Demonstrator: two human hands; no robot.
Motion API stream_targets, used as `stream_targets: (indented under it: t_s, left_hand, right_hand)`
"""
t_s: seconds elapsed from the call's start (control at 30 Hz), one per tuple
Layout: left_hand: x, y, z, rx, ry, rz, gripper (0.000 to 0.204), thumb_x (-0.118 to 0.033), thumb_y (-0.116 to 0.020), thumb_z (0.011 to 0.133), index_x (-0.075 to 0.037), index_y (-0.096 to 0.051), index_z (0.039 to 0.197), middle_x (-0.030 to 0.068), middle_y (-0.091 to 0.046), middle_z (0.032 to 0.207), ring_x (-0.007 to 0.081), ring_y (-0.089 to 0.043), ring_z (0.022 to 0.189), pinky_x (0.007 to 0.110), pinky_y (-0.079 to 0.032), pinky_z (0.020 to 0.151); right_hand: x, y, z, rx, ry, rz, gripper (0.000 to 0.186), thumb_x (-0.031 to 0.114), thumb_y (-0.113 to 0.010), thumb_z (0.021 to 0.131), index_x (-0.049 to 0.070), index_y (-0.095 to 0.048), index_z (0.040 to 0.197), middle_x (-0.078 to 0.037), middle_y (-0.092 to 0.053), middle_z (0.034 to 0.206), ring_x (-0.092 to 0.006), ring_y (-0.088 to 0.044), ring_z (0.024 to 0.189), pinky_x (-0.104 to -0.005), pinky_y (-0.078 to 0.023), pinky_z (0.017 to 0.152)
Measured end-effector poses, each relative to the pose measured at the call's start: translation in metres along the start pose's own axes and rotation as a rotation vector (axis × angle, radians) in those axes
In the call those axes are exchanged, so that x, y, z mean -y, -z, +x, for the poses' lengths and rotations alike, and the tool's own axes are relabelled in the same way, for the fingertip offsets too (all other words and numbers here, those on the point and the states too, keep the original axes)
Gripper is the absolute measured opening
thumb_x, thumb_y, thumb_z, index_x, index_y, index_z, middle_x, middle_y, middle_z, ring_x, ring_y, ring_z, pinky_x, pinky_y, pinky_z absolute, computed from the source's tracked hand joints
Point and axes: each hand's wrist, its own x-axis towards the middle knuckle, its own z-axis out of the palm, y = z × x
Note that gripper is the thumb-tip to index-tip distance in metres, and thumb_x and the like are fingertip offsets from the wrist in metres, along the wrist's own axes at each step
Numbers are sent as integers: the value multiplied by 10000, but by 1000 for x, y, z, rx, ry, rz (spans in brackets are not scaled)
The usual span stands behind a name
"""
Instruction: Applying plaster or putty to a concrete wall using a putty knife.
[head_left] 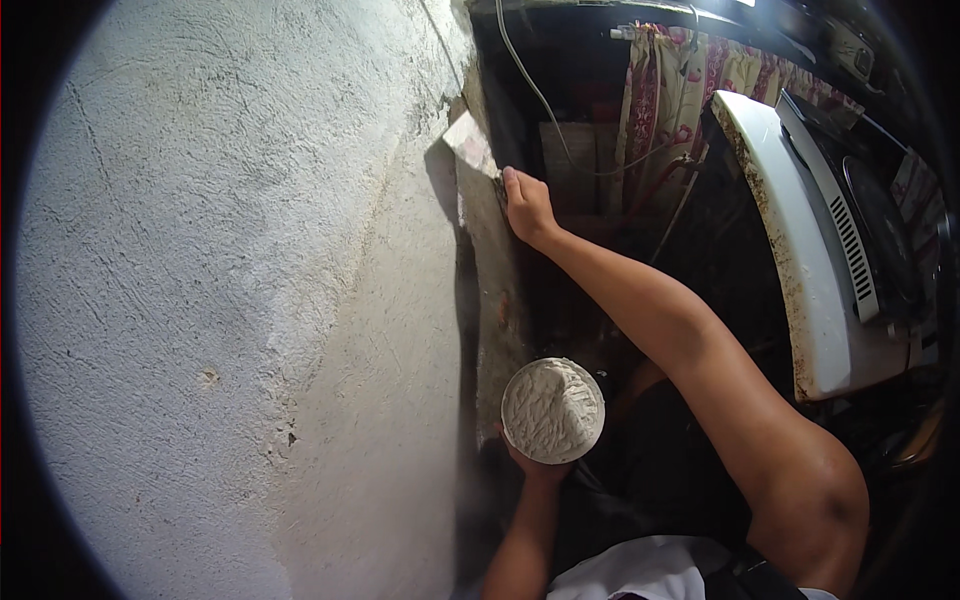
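Observation:
My right hand [527,205] grips a putty knife [467,140] whose pale, smeared blade is raised against the edge of the rough white wall [200,200], near the top of a smoother plastered strip [360,370]. My left hand [532,460] is wrapped round a round container [552,410] filled with thick off-white paste, held low beside the wall. The fingers of that hand are partly hidden under the container.
To my right stands a white, rust-edged appliance [790,250] with a black stove-like unit [875,225] on it. Behind hangs a patterned curtain [660,90], with a loose pale cable [530,75] looping down past it. The narrow space beside the wall is dark.

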Motion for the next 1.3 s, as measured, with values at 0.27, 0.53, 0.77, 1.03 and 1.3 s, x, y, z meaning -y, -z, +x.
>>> stream_targets:
  t_s: [0.27,0.53,0.77,1.03,1.3]
  left_hand:
    - [1,10,3,-26,-13,-39,900,-803,-354,951,-194,-364,1613,123,-392,1638,397,-394,1485,619,-330,1211]
    - [1,8,0,11,1,-74,912,-800,-369,951,-170,-363,1611,139,-397,1628,396,-414,1471,606,-362,1198]
    - [1,16,4,-45,-5,-87,894,-801,-376,945,-196,-383,1603,131,-406,1624,409,-426,1460,624,-371,1187]
    - [-5,12,2,65,14,-130,890,-798,-367,950,-197,-381,1606,120,-412,1626,389,-414,1473,613,-361,1194]
    - [-3,14,4,-66,-16,-60,900,-807,-365,946,-182,-408,1593,122,-447,1599,390,-433,1459,595,-372,1192]
  right_hand:
    - [15,-34,-1,-54,144,-55,404,273,-377,1117,-43,-539,924,-307,-550,814,-540,-534,829,-520,-441,714]
    - [-11,0,-13,-64,-23,-38,461,331,-409,1106,-42,-549,875,-279,-559,799,-475,-510,746,-502,-436,708]
    - [37,-29,-2,-137,131,30,462,322,-402,1116,-32,-545,855,-238,-548,742,-376,-546,671,-455,-455,679]
    - [-4,15,-32,51,86,-208,451,316,-383,1107,-25,-583,890,-306,-618,871,-534,-589,877,-563,-460,762]
    - [51,-16,18,-90,-107,49,555,364,-371,1106,-47,-607,817,-286,-619,786,-488,-612,816,-512,-467,759]
